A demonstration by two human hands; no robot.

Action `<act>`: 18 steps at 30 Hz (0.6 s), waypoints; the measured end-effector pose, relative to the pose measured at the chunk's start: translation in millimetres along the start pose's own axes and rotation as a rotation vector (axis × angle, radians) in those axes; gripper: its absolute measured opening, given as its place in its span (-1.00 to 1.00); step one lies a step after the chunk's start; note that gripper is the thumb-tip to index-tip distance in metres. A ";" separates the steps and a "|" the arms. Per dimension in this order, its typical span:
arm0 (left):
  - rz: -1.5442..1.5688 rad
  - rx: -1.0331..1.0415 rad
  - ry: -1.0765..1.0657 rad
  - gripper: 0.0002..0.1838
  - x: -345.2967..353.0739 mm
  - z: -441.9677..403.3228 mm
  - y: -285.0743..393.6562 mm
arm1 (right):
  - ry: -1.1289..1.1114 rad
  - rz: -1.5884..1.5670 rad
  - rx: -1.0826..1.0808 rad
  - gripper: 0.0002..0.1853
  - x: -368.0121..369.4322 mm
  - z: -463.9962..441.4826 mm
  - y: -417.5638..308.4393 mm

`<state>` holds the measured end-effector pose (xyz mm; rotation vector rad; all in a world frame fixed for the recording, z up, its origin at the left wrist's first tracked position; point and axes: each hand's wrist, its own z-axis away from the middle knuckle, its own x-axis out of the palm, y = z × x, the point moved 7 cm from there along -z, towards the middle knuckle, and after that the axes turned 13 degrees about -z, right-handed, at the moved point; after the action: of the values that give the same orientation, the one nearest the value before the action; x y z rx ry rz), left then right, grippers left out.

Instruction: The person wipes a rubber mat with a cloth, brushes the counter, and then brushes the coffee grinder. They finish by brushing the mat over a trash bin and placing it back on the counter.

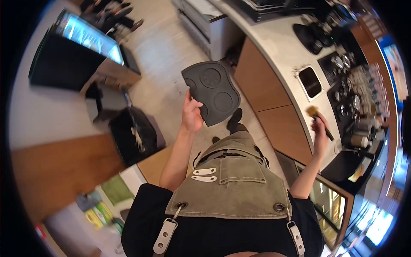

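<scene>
A dark grey rubber tamping mat [228, 83] with two round recesses hangs over the floor in front of me. My left hand [192, 115] grips it by its left edge, thumb on the upper face. Over the counter at the right, my right hand [319, 127] is closed around the black handle of a brush [312, 111]. Its tan bristles point up and left, close to the small sink. The mat and the brush are well apart.
The pale counter [278, 47] curves along the right, with a small sink [310, 82] set in it. Glasses [368, 88] stand behind. At the left are a lit display case [92, 36] and a black-lined bin [137, 132]. A person's legs [124, 19] show at the top left.
</scene>
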<state>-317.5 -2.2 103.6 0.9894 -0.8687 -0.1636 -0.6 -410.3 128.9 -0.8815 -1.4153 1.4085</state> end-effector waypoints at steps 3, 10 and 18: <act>-0.011 0.047 0.063 -0.26 -23.7 50.1 7.2 | -0.528 0.213 0.073 -0.75 193.5 57.2 -25.0; 0.091 0.169 0.104 -0.22 -59.9 134.5 36.7 | -1.872 0.032 0.108 -0.75 411.6 180.0 -40.7; 0.122 0.234 0.241 -0.22 -98.1 176.9 36.8 | -2.173 0.128 -0.307 -0.80 465.3 248.7 -83.0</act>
<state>-516.6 -50.4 121.7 1.1431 -0.7340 0.1628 -372.8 -61.6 287.3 1.0680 -3.0266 2.2193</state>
